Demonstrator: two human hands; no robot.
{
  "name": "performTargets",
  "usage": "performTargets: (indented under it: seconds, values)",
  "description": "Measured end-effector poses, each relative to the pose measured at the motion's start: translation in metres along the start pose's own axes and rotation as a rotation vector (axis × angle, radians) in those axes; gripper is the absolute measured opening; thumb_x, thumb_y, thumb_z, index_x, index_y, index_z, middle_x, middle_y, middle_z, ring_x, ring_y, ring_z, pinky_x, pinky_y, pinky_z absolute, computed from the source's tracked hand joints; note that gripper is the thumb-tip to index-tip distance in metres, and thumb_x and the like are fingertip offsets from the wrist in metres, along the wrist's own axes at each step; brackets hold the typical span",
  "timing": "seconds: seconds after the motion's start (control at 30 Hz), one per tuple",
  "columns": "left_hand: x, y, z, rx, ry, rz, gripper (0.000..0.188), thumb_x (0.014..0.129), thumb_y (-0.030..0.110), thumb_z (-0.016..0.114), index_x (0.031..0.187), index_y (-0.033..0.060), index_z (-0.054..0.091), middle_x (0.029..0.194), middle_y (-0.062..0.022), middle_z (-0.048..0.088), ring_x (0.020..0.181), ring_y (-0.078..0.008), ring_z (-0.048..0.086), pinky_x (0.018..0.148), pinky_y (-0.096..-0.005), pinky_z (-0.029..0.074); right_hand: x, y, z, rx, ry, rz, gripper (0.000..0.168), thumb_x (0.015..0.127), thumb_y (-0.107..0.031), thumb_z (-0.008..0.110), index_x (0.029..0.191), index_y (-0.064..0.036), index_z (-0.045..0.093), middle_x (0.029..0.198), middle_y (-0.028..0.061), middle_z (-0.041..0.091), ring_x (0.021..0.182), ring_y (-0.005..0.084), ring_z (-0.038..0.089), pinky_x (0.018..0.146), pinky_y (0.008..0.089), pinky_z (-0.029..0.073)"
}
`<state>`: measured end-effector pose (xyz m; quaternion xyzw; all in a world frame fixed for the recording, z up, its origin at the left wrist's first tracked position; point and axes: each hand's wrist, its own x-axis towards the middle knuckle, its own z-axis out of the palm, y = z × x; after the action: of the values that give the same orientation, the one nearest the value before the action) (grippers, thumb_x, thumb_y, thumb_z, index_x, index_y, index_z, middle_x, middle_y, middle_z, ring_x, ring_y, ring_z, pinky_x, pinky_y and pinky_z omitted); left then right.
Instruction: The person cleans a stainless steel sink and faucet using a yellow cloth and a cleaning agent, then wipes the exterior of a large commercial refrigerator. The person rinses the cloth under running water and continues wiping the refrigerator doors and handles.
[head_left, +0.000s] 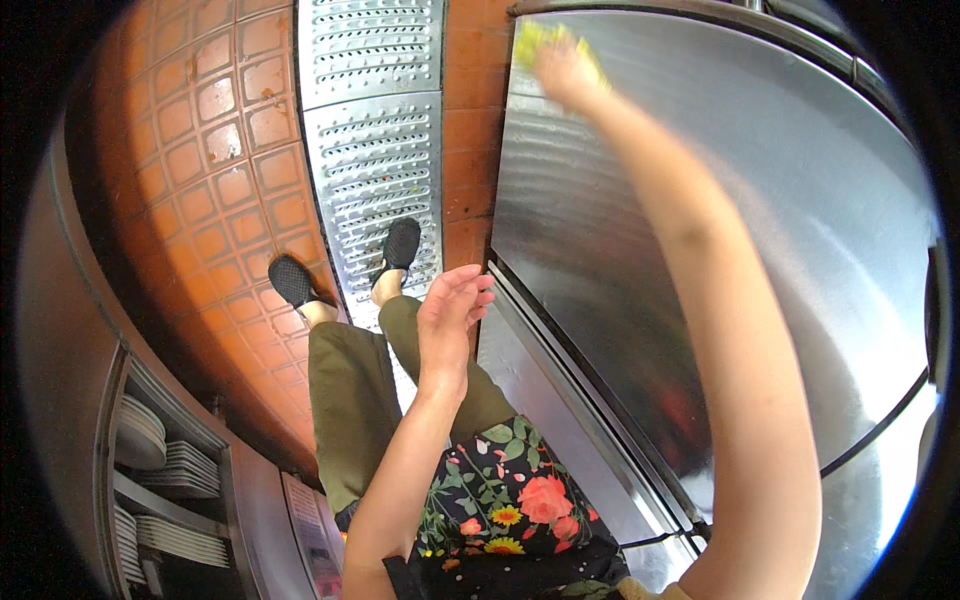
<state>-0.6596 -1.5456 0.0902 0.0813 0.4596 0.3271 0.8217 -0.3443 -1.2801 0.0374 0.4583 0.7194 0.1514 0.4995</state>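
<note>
My right hand (564, 71) is stretched out to the top of the view, closed on a yellow-green cloth (541, 43). The cloth lies against a large stainless steel panel (600, 217), near its upper left corner; hand and cloth are blurred. My left hand (450, 307) is held in front of my legs, left of the panel's lower edge, with its fingers loosely curled and nothing seen in it. A floral apron (525, 495) covers my lap.
A perforated metal drain cover (379, 161) runs along the orange tiled floor (217, 150), with one of my black shoes (401, 244) on it. At the lower left, a steel cabinet (247, 480) holds stacked white plates (180, 469). A metal rail (825, 52) curves beyond the panel.
</note>
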Motion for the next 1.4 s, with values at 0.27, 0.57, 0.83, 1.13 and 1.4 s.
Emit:
performTargets:
  seconds: [0.27,0.57,0.83,1.13,1.4]
  values:
    - [-0.022,0.016,0.020,-0.013,0.012,-0.010,0.026,0.097,0.017,0.054,0.120,0.0050,0.060,0.111,-0.0066,0.067,0.095,-0.0130,0.062,0.086,-0.0283,0.047,-0.086,-0.130,0.019,0.028,0.053,-0.178,0.047,0.091,-0.025,0.049,0.130,0.000,0.058,0.136,0.0171,0.055,0.132,0.0363,0.046,0.117,0.0529,0.022]
    - [-0.119,0.088,0.048,-0.007,0.052,0.182,0.021,0.098,0.014,0.054,0.115,0.0076,0.064,0.108,-0.0063,0.069,0.091,-0.0112,0.064,0.084,-0.0250,0.049,-0.271,-0.110,-0.025,0.216,-0.263,-0.553,0.032,0.090,-0.027,0.055,0.114,-0.013,0.072,0.131,0.0107,0.062,0.130,0.0288,0.049,0.114,0.0491,0.029]
    - [-0.165,0.087,0.089,0.119,-0.081,0.081,0.024,0.097,0.014,0.054,0.119,0.0065,0.062,0.111,-0.0074,0.069,0.094,-0.0118,0.063,0.088,-0.0265,0.048,-0.248,0.174,-0.118,-0.022,0.537,0.223,0.033,0.093,-0.024,0.049,0.117,-0.010,0.066,0.132,0.0120,0.058,0.132,0.0255,0.047,0.117,0.0501,0.022]
    - [-0.265,0.133,0.093,0.176,-0.208,0.183,0.023,0.097,0.017,0.056,0.117,0.0068,0.062,0.109,-0.0064,0.069,0.093,-0.0119,0.063,0.085,-0.0265,0.049,-0.518,-0.091,-0.067,0.266,-0.105,-0.340,0.040,0.091,-0.031,0.051,0.121,-0.008,0.067,0.135,0.0111,0.057,0.135,0.0269,0.043,0.120,0.0495,0.015]
    - [-0.309,0.138,0.097,0.249,-0.247,0.200,0.025,0.096,0.016,0.057,0.118,0.0061,0.061,0.108,-0.0072,0.070,0.092,-0.0132,0.065,0.084,-0.0280,0.050,-0.498,0.166,-0.199,0.002,0.305,0.371,0.029,0.088,-0.024,0.056,0.111,-0.012,0.067,0.126,0.0089,0.061,0.130,0.0255,0.047,0.118,0.0495,0.022]
